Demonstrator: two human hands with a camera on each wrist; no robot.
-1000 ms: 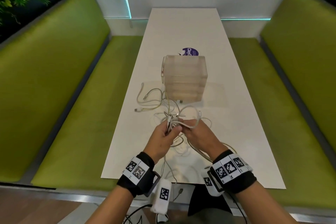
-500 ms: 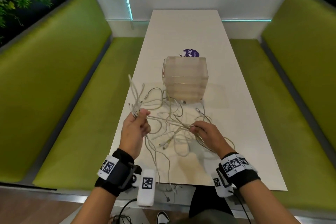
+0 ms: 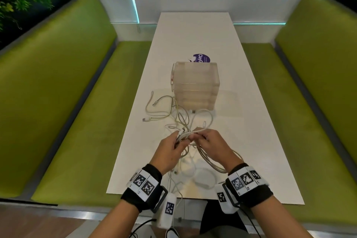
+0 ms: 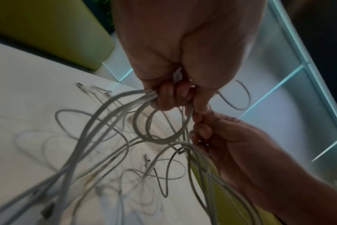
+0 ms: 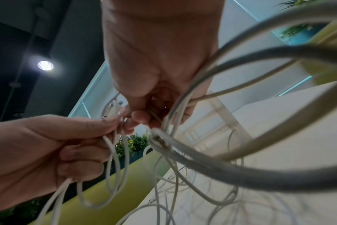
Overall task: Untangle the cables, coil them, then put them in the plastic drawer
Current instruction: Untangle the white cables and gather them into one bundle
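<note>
Tangled white charging cables sprawl across the white table before the clear plastic drawer unit. Half a second ago the left hand held strands out wide; now it is back beside the right hand, both pinching one bunch. Untangling seems barely begun.

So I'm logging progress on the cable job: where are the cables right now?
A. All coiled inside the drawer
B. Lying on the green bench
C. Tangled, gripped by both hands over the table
C: the left hand and right hand both grip the tangled cables in front of the closed plastic drawer.
</note>
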